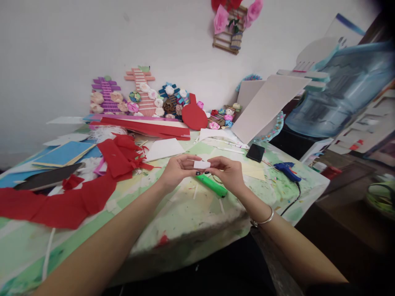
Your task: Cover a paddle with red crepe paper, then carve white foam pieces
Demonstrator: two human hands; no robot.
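A small white piece of paper is held up between my two hands over the table. My left hand pinches its left end between thumb and fingers. On the other side, my right hand grips the right end the same way. Just below and behind the hands lies a bright green tool with a rounded end, perhaps a utility knife; its upper end is hidden by my fingers. A white sheet rests on the table beyond my left hand.
Red crepe paper spreads over the table's left side, near blue card sheets. At right are a black phone and a blue glue gun with its cord. Paper-flower crafts lean on the wall; a large water bottle stands right.
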